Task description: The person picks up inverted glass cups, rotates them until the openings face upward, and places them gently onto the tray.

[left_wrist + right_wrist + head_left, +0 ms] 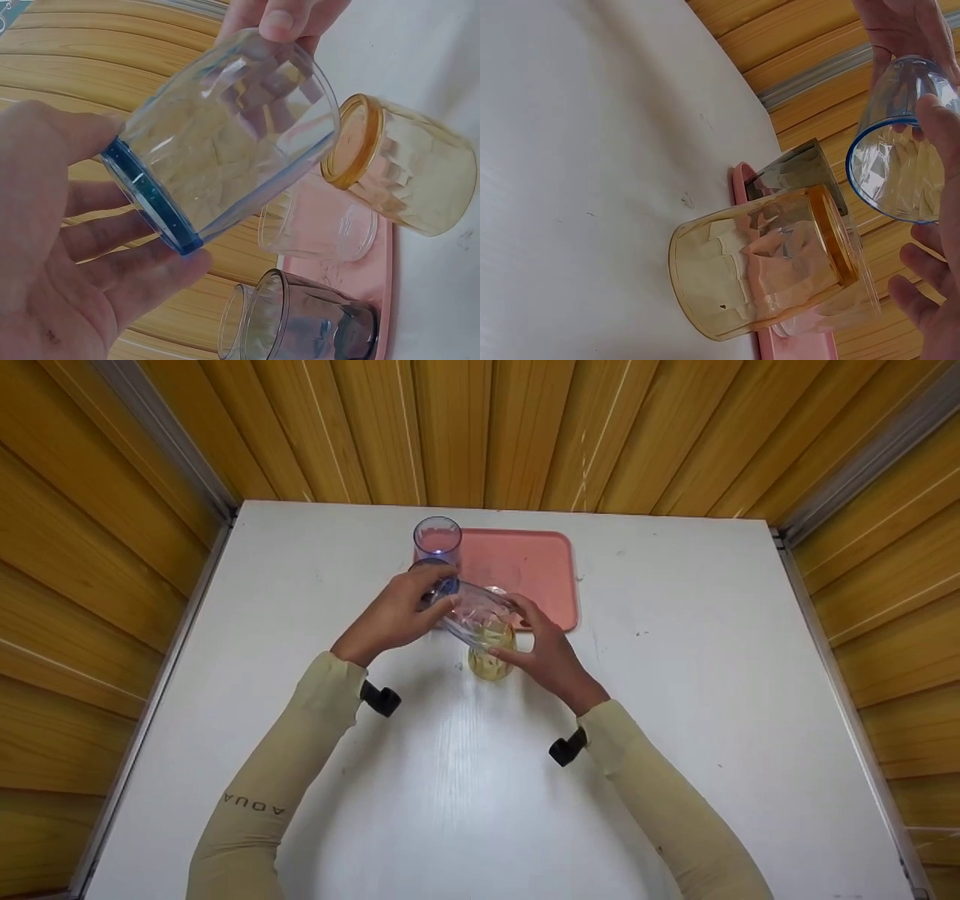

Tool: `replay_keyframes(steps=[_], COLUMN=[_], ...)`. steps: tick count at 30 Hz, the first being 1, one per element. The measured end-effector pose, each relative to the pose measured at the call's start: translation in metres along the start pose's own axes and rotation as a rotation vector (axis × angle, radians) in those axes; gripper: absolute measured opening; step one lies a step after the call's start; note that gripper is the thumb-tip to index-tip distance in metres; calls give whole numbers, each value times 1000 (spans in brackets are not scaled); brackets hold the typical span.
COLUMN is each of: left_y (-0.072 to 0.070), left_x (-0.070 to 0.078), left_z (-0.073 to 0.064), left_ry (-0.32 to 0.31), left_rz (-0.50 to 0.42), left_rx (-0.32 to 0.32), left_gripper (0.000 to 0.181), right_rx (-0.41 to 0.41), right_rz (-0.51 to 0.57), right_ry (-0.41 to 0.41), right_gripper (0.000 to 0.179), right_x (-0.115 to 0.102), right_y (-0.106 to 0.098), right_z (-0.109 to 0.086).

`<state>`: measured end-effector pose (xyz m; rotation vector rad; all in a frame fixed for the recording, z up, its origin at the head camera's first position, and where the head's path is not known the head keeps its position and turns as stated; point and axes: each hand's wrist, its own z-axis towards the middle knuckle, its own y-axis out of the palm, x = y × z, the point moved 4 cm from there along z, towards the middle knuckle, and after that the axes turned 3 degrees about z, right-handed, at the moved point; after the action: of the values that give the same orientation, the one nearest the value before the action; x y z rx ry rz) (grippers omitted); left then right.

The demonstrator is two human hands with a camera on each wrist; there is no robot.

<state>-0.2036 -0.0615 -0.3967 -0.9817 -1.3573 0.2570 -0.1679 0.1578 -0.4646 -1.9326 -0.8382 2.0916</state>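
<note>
Both hands hold a clear blue-tinted drinking glass (474, 613) tilted on its side above the table. My left hand (405, 611) grips its thick blue base (154, 195) between thumb and fingers. At the other end, my right hand (551, 652) holds the glass by its rim, the thumb lying over the edge in the right wrist view. Just below stands an upside-down yellow glass (742, 262), its orange base up, on the table before the tray. A dark grey glass (307, 315) stands upright on the pink tray (540, 577), partly behind my left hand in the head view.
A blue-rimmed glass (437, 536) stands at the tray's back left corner. Another clear glass (319, 225) is on the tray, beyond the yellow one. The white table (675, 660) is bordered by wood-patterned walls (525, 435) at the back and sides.
</note>
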Motion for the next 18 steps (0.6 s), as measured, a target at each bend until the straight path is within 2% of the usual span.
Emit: replay_keyframes(steps=[10,18], left_y=[8,13], left_x=[0,3], left_z=[-1,0], left_ry=[-9,19], left_rz=[-21,-13], left_rx=[-51,-78], left_gripper=[54,53], right_rx=[60,81], right_rz=[32,89], right_ry=[-118,-138], right_gripper=[75,67], right_x=[1,1], right_y=[-10,-15], right_z=[0,1])
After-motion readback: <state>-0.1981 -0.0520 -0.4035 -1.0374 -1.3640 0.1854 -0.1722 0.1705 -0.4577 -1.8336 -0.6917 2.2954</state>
